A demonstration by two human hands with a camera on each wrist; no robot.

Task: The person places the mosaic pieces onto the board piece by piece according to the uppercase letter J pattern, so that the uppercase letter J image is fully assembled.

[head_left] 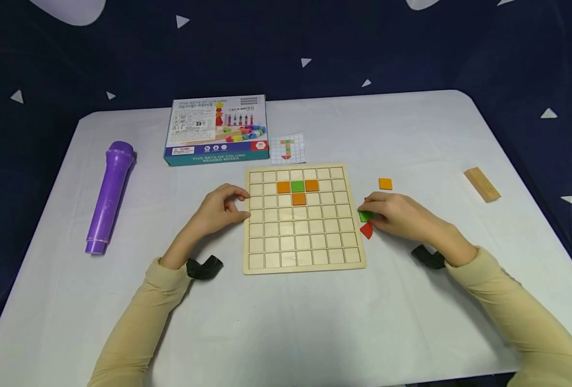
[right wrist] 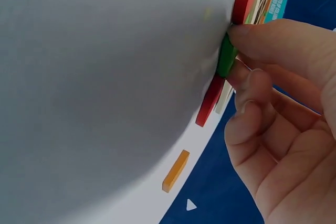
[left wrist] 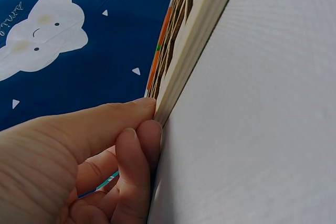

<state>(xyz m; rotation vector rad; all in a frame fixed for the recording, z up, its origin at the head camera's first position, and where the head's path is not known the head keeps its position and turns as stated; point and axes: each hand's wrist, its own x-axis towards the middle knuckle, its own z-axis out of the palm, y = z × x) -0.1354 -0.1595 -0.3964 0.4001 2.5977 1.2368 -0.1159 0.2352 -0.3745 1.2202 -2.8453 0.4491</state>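
The wooden grid board (head_left: 286,229) lies on the table with orange squares (head_left: 283,187) around a green square (head_left: 298,186) in its upper rows. My left hand (head_left: 216,211) touches the board's left edge, thumb and fingertips on the rim (left wrist: 167,98). Right of the board, my right hand (head_left: 402,215) pinches a green piece (right wrist: 227,56) between thumb and finger at the table surface. A red piece (head_left: 366,230) lies just in front of it; another red piece (right wrist: 211,100) shows beyond it in the right wrist view. An orange square (head_left: 385,184) lies farther back.
Behind the board are a toy box (head_left: 216,130) and a pattern card (head_left: 287,149). A purple cylinder (head_left: 109,199) lies at the far left, and a small wooden block (head_left: 481,184) at the right. The white table (head_left: 286,333) ends at a dark patterned cloth (head_left: 344,43).
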